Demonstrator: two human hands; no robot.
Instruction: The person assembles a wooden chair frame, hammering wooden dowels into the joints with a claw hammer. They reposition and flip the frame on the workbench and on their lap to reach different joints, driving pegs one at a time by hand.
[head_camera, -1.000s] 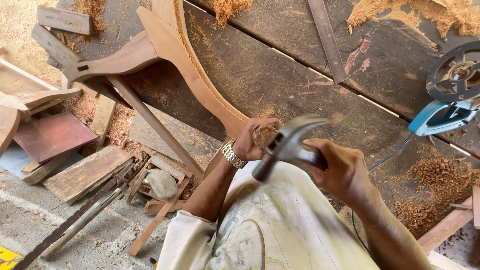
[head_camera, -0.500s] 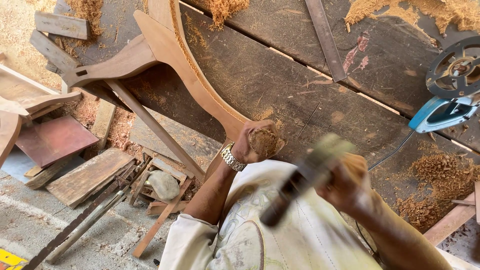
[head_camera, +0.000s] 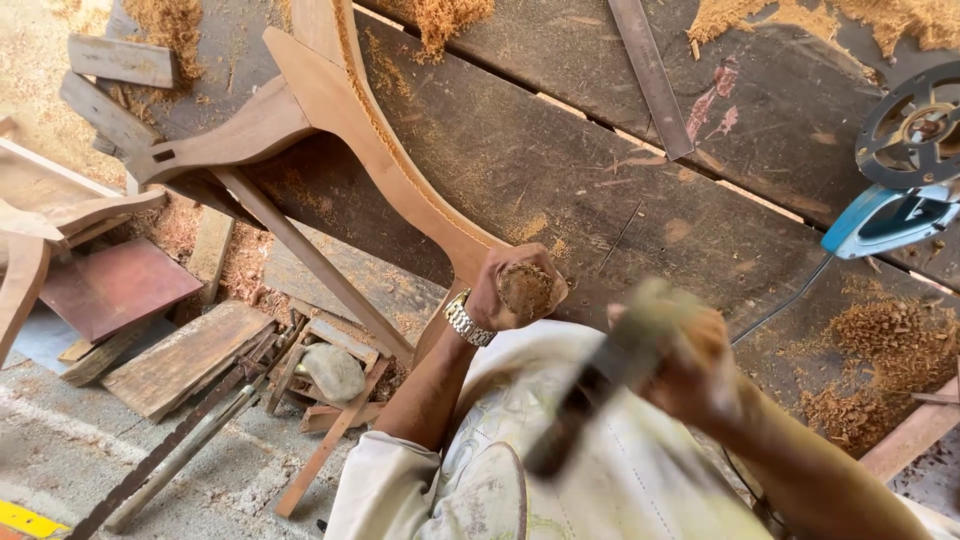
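Down on the left, off the edge of the desk (head_camera: 560, 170), scrap boards (head_camera: 180, 355) and offcuts lie on the floor among sawdust, with a reddish panel (head_camera: 115, 285) beside them. Lying across the dark, worn planks of the desk is a curved wooden chair frame (head_camera: 330, 130), pale and freshly shaped, its long bowed rail running down toward the person. It looks stiff and fairly heavy for its size, solid hardwood rather than anything that flexes, with a dry, dusty surface that should not slip in the palm; the thin joints where the cross-pieces meet the rail are likely its weak places, so the thick lower end of the rail is the sound spot to hold.

That is where the left hand (head_camera: 510, 290) sits: its grip is wrapped tight round the rail's end, fingers caked in sawdust, a metal wristwatch (head_camera: 468, 320) on the wrist. Just to the right, the right hand (head_camera: 695, 365) has its grip clenched round the handle of a hammer (head_camera: 610, 370), which shows only as a blur, head up near the fist, handle angled down over the pale shirt. The hammer reads as head-heavy, best held low on the handle.

Farther right a flat metal ruler (head_camera: 650, 75) lies on the desk, and at the edge a blue power saw (head_camera: 900, 180) rests with its cord trailing.
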